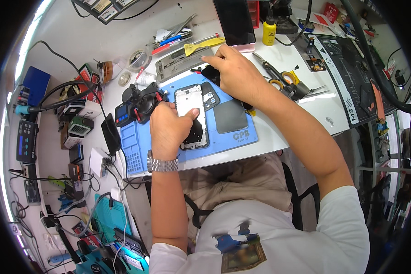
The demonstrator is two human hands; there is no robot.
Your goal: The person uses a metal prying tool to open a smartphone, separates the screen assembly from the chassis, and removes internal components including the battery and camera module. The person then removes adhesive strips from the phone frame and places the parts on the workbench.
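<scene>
My left hand [169, 125], with a metal watch on the wrist, grips a phone mid-frame [186, 98] by its left side. The thumb lies across the frame's pale inner face; a black patch shows below it. My right hand [235, 73] is closed farther back, its fingertips by the grey metal tool plate [180, 65]. Something black [210, 74] shows under that hand, and what its fingers pinch is hidden. A phone back cover with camera rings [210, 98] lies partly behind the frame. A dark flat panel [231, 116] rests to its right on the blue repair mat [223, 139].
A black clamp-like device [144, 102] stands left of the frame. Scissors [278, 75] and tweezers lie right of my right hand. Behind are a yellow spatula [203, 45], a yellow bottle [269, 32] and an upright phone [234, 23]. Cables hang at the left.
</scene>
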